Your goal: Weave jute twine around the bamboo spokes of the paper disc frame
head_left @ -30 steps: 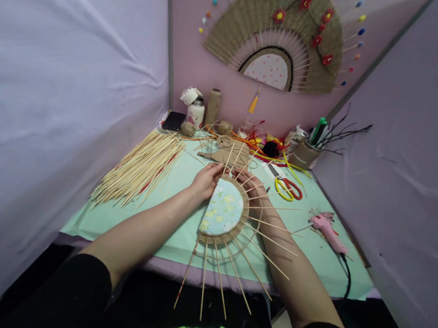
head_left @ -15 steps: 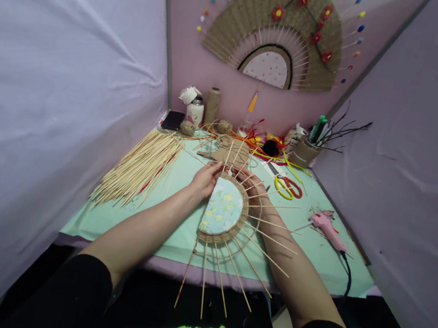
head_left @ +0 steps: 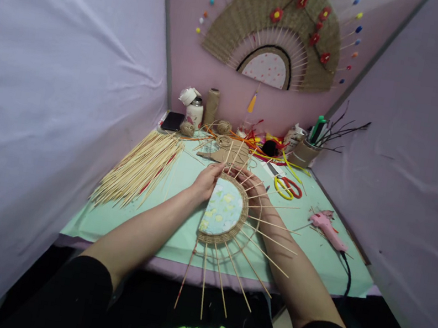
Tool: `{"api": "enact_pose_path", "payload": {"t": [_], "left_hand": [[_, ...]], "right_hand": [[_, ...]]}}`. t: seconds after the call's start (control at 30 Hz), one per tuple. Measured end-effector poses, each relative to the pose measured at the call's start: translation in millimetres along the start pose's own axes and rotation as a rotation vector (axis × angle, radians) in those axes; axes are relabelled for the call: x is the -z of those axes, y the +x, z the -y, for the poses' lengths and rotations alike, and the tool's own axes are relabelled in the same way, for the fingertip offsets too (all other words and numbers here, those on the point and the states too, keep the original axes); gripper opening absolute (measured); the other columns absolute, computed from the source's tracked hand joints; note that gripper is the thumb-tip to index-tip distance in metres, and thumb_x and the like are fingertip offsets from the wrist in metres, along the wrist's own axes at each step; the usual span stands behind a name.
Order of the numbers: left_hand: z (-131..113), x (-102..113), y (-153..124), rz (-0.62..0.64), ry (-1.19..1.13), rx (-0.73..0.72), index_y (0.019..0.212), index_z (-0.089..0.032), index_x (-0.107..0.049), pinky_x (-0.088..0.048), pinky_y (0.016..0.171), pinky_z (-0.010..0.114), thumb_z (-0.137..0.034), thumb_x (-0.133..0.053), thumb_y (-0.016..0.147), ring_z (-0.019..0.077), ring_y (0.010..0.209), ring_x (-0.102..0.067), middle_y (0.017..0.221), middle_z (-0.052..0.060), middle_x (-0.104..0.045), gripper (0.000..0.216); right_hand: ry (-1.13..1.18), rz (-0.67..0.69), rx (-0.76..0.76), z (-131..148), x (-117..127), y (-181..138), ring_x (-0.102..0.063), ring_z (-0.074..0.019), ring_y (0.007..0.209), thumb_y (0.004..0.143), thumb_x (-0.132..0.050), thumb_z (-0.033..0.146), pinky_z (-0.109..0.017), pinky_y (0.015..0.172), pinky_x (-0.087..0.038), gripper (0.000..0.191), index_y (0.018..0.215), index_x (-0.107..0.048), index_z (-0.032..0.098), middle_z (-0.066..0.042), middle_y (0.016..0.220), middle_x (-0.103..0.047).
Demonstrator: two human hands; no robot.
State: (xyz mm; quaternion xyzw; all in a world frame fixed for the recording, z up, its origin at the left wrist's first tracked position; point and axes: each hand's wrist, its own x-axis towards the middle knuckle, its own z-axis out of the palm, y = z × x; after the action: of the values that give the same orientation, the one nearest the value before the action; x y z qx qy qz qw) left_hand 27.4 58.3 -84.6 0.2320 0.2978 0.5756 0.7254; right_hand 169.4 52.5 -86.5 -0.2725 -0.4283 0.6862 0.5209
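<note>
A half-round fan (head_left: 225, 207) with a pale blue floral centre, a woven cord rim and thin sticks fanning outward is held over the front of the table, its straight edge to the left. My left hand (head_left: 207, 180) is closed on its upper left corner. Behind the upper sticks, my right hand (head_left: 252, 183) grips the rim from the far side, fingers partly hidden by the sticks. A loose strand of cord (head_left: 258, 221) curves around the sticks on the right. Just beyond my hands lies a piece of brown cardboard (head_left: 229, 153) with cord on it.
Left is a pile of thin sticks (head_left: 138, 170). Scissors (head_left: 288, 188) and a pink glue gun (head_left: 328, 231) lie right. Behind stand a phone (head_left: 173, 121), a bottle (head_left: 194, 112), a twine spool (head_left: 212, 106) and a pen holder (head_left: 305, 153). A large decorated fan (head_left: 243, 19) hangs on the wall.
Almost nothing differs. The view has shifted very slightly; both hands keep their hold on the fan in the same place.
</note>
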Motion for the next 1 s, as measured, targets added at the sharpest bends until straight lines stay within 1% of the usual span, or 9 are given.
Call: {"api": "enact_pose_path", "payload": {"t": [0.07,0.17,0.3,0.47,0.53,0.6,0.73,0.83,1.0], "left_hand": [[0.4,-0.4,0.3,0.002,0.029,-0.009,0.076,-0.017,-0.055,-0.051,0.063,0.03,-0.031,-0.08,0.066,0.0148,0.059,-0.063,0.067,0.001,-0.066,0.03],[-1.4,-0.2,0.7,-0.064,0.063,-0.086,0.073,-0.017,-0.054,-0.048,0.058,0.025,-0.026,-0.079,0.066,0.011,0.054,-0.059,0.063,-0.002,-0.064,0.028],[-5.4,-0.1,0.2,-0.084,0.066,-0.117,0.074,-0.016,-0.055,-0.047,0.061,0.023,-0.019,-0.078,0.066,0.0096,0.058,-0.061,0.063,-0.002,-0.065,0.025],[-7.1,-2.2,-1.0,-0.095,0.061,-0.104,0.075,-0.016,-0.055,-0.048,0.062,0.024,-0.018,-0.077,0.067,0.011,0.058,-0.062,0.063,-0.002,-0.066,0.024],[-7.6,-3.8,-1.7,-0.076,0.055,-0.083,0.074,-0.017,-0.054,-0.048,0.062,0.025,-0.02,-0.076,0.068,0.0119,0.057,-0.062,0.063,-0.002,-0.066,0.023],[-8.6,-5.5,-2.9,-0.022,0.057,-0.043,0.073,-0.017,-0.056,-0.048,0.061,0.026,-0.021,-0.075,0.068,0.0129,0.056,-0.062,0.062,-0.001,-0.066,0.02],[-11.2,-8.3,-6.7,0.087,0.109,0.006,0.071,-0.015,-0.061,-0.047,0.06,0.027,-0.01,-0.071,0.063,0.0137,0.054,-0.061,0.061,0.0,-0.066,0.014],[-12.3,-9.5,-9.0,0.109,0.131,0.016,0.073,-0.015,-0.064,-0.048,0.06,0.027,-0.007,-0.068,0.061,0.0142,0.054,-0.062,0.062,0.001,-0.067,0.015],[-11.4,-9.5,-10.1,0.082,0.127,0.022,0.071,-0.015,-0.062,-0.049,0.059,0.026,-0.008,-0.068,0.062,0.0138,0.054,-0.062,0.06,0.001,-0.066,0.013]], "right_hand": [[-0.008,-0.01,-0.008,0.4,0.2,0.4,-0.07,-0.0219,0.092,0.069,-0.076,0.025,-0.035,0.085,-0.053,0.029,0.098,-0.071,0.02,-0.005,0.097,-0.076],[-0.02,-0.045,-0.012,-0.5,1.7,1.0,-0.07,-0.0212,0.094,0.068,-0.077,0.023,-0.034,0.085,-0.053,0.029,0.097,-0.071,0.021,-0.004,0.098,-0.076],[-0.016,-0.062,-0.001,-1.4,0.7,0.0,-0.069,-0.021,0.096,0.069,-0.077,0.023,-0.033,0.086,-0.053,0.028,0.096,-0.071,0.021,-0.004,0.101,-0.075],[-0.009,-0.03,0.006,0.3,-3.0,-0.6,-0.07,-0.0219,0.095,0.067,-0.078,0.023,-0.035,0.088,-0.053,0.032,0.098,-0.07,0.021,-0.004,0.101,-0.075],[-0.003,-0.019,0.006,0.1,-3.1,0.3,-0.07,-0.022,0.094,0.067,-0.078,0.024,-0.036,0.087,-0.054,0.031,0.097,-0.07,0.021,-0.004,0.099,-0.076],[0.008,-0.017,0.015,-0.6,-2.7,1.2,-0.07,-0.0218,0.094,0.066,-0.079,0.025,-0.035,0.085,-0.054,0.031,0.096,-0.07,0.021,-0.004,0.098,-0.076],[0.03,-0.039,0.021,-1.1,-2.5,1.8,-0.07,-0.0201,0.091,0.064,-0.08,0.024,-0.031,0.082,-0.054,0.034,0.096,-0.069,0.02,-0.005,0.1,-0.075],[0.044,-0.033,0.007,0.0,-3.8,1.0,-0.07,-0.0189,0.089,0.064,-0.08,0.023,-0.031,0.081,-0.054,0.035,0.098,-0.069,0.021,-0.004,0.101,-0.075],[0.052,-0.048,0.009,0.5,-5.2,-0.5,-0.07,-0.0166,0.087,0.066,-0.079,0.022,-0.028,0.08,-0.054,0.032,0.096,-0.07,0.022,-0.002,0.099,-0.076]]}}
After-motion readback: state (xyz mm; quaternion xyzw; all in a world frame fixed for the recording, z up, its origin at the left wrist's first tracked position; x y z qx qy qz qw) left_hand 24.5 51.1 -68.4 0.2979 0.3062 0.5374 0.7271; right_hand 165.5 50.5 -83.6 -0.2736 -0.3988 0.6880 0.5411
